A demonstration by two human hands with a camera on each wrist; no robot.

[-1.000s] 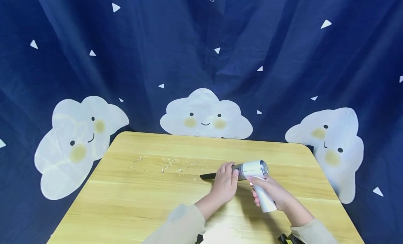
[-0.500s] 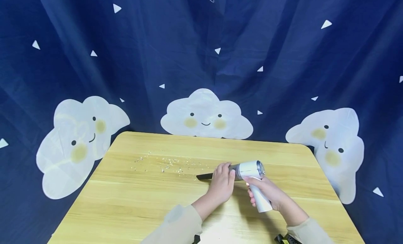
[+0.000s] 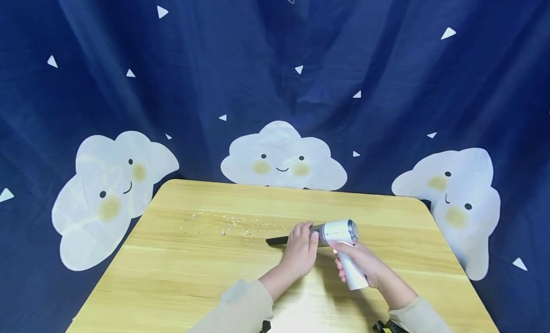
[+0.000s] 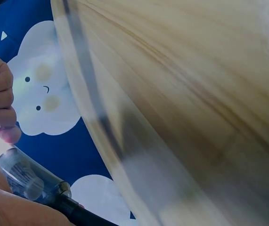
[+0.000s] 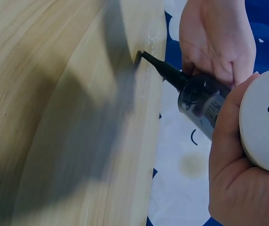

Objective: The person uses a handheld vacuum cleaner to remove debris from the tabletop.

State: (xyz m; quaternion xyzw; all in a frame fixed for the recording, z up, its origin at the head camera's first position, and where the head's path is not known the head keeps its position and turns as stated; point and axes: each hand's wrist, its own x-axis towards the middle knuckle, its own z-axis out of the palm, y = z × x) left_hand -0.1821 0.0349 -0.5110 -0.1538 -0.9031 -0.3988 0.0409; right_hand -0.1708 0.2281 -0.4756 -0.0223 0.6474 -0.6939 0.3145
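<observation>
In the head view, a white handheld vacuum cleaner [image 3: 337, 230] is tilted over the right half of the table, its black nozzle [image 3: 277, 241] pointing left. My right hand [image 3: 367, 264] grips the white handle, whose round base [image 5: 268, 122] with a slot faces the right wrist camera. My left hand [image 3: 298, 256] holds the front of the barrel around the clear dust cup [image 5: 202, 99] and nozzle. Small pale crumbs [image 3: 234, 223] lie scattered left of the nozzle tip. Through the cup, a ribbed filter [image 4: 23, 176] shows in the left wrist view.
The wooden table [image 3: 172, 271] has rounded far corners and ends at a blue curtain [image 3: 275, 51] with white clouds and triangles. Shadows of the hands and vacuum fall on the tabletop.
Both hands have carried the vacuum cleaner a little to the left, bringing the nozzle tip closer to the crumbs. Both holds are unchanged, and the crumbs look much the same.
</observation>
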